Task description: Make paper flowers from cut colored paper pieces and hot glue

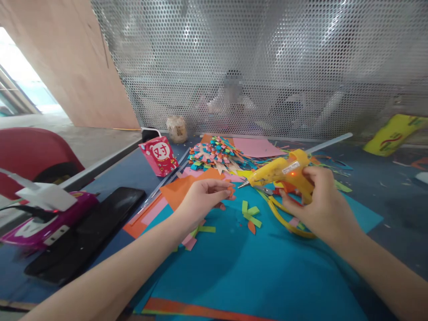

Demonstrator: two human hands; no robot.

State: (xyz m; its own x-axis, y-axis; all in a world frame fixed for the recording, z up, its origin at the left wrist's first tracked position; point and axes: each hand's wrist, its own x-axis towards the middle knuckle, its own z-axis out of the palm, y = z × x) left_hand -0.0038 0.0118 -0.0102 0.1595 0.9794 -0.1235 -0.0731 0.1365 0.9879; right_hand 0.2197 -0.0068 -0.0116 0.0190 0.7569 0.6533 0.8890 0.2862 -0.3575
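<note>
My right hand (323, 203) is closed round the handle of a yellow hot glue gun (272, 171), whose orange light glows. A clear glue stick (331, 141) juts from its back. The metal nozzle points left, close to a small orange paper piece (230, 189) pinched in the fingers of my left hand (205, 196). Whether the nozzle touches the paper I cannot tell. Below the two hands, green paper strips (251, 213) and an orange leaf-shaped piece (252, 227) lie on a blue paper sheet (234, 272). Yellow-handled scissors (284, 216) rest under the glue gun.
A pile of colourful fringed paper (217, 154) lies at the back before a perforated metal panel (267, 58). On the left are a red drink carton (158, 156), a black phone (87, 234) and a purple power strip (63, 218). A yellow packet (394, 135) is at right.
</note>
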